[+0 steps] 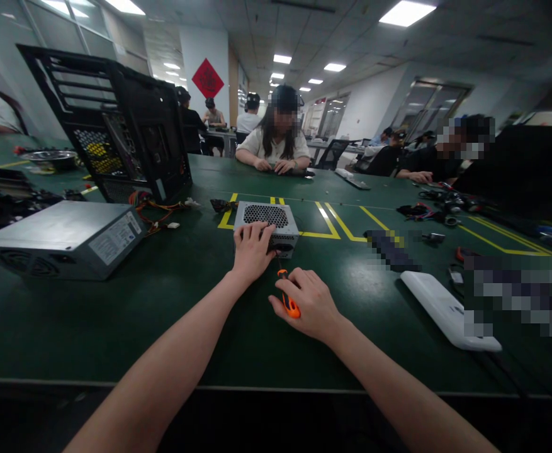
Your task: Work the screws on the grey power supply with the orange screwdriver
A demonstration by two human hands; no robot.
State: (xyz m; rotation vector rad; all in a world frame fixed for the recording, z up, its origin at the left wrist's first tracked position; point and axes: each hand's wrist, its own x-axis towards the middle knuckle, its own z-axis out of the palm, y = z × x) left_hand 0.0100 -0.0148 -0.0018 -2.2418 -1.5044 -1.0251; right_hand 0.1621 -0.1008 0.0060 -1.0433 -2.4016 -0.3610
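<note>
A small grey computer power supply (291,238) with a perforated top lies on the green table in front of me. My left hand (253,250) grips its near left side, fingers curled over the top edge and thumb low at the front face. In my right hand (309,303) is a screwdriver (291,306) with an orange and black handle. Its shaft points away from me at the front face of the power supply, near my left thumb. Whether the tip touches a screw is too small to make out.
At left stands an open black computer case (138,126), with a larger power supply (63,236) and its cables nearer me. A metal bowl (53,158) sits behind. On the right lie a white elongated device (445,308) and assorted cables (445,198). A person (276,141) sits opposite.
</note>
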